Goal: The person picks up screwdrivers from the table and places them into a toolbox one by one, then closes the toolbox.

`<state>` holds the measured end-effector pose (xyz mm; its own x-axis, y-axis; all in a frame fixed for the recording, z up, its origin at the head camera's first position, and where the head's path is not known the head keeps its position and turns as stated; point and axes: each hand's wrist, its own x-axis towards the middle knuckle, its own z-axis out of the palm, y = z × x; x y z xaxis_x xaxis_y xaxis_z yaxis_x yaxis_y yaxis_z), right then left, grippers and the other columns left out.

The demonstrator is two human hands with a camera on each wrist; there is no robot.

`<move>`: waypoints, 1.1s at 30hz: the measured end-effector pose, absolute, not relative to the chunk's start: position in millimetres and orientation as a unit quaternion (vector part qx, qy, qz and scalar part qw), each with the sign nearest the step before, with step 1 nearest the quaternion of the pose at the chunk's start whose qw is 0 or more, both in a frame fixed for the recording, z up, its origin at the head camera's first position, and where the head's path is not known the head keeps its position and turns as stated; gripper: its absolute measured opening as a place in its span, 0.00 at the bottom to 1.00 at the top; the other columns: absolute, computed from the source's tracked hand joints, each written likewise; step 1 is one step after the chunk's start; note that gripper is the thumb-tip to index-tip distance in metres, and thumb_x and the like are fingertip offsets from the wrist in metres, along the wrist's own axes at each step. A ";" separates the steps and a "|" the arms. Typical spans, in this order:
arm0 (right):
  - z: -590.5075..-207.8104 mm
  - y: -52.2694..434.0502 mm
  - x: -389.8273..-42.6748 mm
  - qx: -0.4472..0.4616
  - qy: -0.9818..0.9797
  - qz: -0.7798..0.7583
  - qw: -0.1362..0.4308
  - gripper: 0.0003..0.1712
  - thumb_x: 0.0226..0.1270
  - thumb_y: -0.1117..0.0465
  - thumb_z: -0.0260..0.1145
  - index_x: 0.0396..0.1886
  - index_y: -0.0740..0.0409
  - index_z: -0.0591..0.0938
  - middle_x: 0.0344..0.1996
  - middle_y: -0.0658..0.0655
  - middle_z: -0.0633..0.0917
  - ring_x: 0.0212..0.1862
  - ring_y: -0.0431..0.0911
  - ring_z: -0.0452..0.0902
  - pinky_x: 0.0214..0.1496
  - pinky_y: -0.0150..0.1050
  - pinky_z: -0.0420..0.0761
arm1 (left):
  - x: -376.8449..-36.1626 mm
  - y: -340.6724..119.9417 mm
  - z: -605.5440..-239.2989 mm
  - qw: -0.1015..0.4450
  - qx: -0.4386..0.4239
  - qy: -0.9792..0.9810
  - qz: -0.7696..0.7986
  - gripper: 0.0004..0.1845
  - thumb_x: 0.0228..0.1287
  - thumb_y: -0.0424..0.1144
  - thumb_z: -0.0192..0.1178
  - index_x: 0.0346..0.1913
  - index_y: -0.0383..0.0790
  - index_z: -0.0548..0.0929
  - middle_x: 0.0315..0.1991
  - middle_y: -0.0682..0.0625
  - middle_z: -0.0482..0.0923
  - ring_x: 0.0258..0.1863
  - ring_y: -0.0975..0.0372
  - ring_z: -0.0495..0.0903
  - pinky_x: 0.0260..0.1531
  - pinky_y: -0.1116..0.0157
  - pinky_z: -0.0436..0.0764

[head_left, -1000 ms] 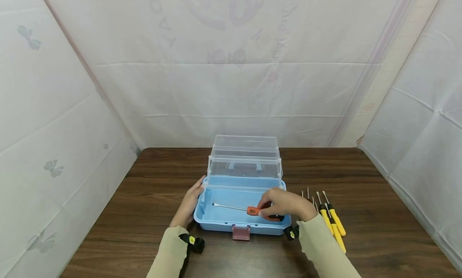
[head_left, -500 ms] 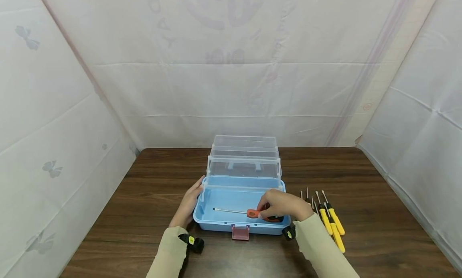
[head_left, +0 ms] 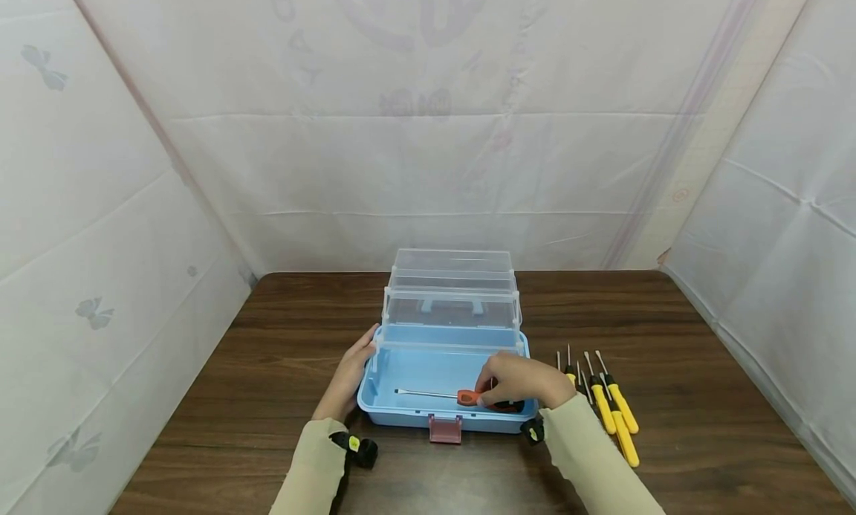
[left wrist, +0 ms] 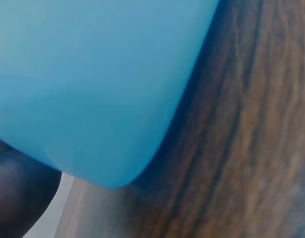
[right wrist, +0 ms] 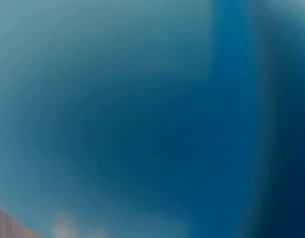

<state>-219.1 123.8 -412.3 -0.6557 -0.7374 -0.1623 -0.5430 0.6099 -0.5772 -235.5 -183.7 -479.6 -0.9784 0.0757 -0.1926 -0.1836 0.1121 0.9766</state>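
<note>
A light-blue toolbox point(head_left: 428, 366) stands on the table with its clear lid and tray point(head_left: 451, 307) raised at the back. Inside the box, near its front wall, my right hand point(head_left: 518, 379) holds an orange-and-black screwdriver point(head_left: 468, 397) by the handle, its flat tip pointing left. My left hand point(head_left: 351, 374) lies along the outside of the box's left wall, fingers stretched forward against it. In the left wrist view the blue wall of the toolbox point(left wrist: 107, 89) fills much of the frame, with a dark blurred part of the hand at lower left. Blurred blue fills the right wrist view.
Several yellow-and-black screwdrivers point(head_left: 615, 411) lie on the table right of the box, beside my right forearm. A reddish latch point(head_left: 444, 429) hangs from the box's front. Pale sheeting point(head_left: 428, 166) walls in the back and sides of the wooden table point(head_left: 287, 337).
The screwdriver has sunk very slightly within the box, still in my right hand. My left hand keeps its place on the box's left side.
</note>
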 end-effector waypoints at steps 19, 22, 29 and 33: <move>-413.9 119.6 -218.9 -0.353 0.875 -0.248 0.220 0.04 0.60 0.64 0.68 0.31 0.57 0.89 0.24 0.44 0.84 0.23 0.33 0.68 0.27 0.29 0.74 | -237.1 -183.9 -480.3 0.100 -0.036 0.736 0.669 0.27 0.76 0.41 0.34 0.76 0.49 0.54 0.77 0.44 0.47 0.76 0.46 0.47 0.71 0.44 0.51; -414.3 119.8 -218.3 -0.351 0.874 -0.253 0.222 0.04 0.60 0.64 0.68 0.32 0.57 0.89 0.24 0.45 0.84 0.23 0.34 0.68 0.27 0.29 0.74 | -237.1 -183.8 -480.3 0.100 -0.035 0.737 0.667 0.27 0.76 0.41 0.34 0.76 0.49 0.54 0.77 0.44 0.47 0.76 0.45 0.47 0.70 0.44 0.51; -414.2 119.0 -216.1 -0.344 0.876 -0.251 0.226 0.04 0.59 0.64 0.69 0.32 0.58 0.89 0.24 0.45 0.84 0.23 0.34 0.69 0.27 0.30 0.75 | -237.0 -184.6 -481.1 0.102 -0.035 0.735 0.670 0.27 0.76 0.41 0.35 0.76 0.49 0.53 0.77 0.43 0.47 0.76 0.45 0.46 0.71 0.44 0.50; -416.0 118.7 -216.3 -0.346 0.879 -0.241 0.224 0.04 0.60 0.65 0.68 0.32 0.58 0.89 0.24 0.46 0.84 0.22 0.34 0.69 0.27 0.29 0.75 | -236.5 -184.1 -480.0 0.104 -0.034 0.734 0.671 0.27 0.76 0.42 0.35 0.76 0.48 0.53 0.77 0.43 0.47 0.76 0.45 0.47 0.71 0.44 0.51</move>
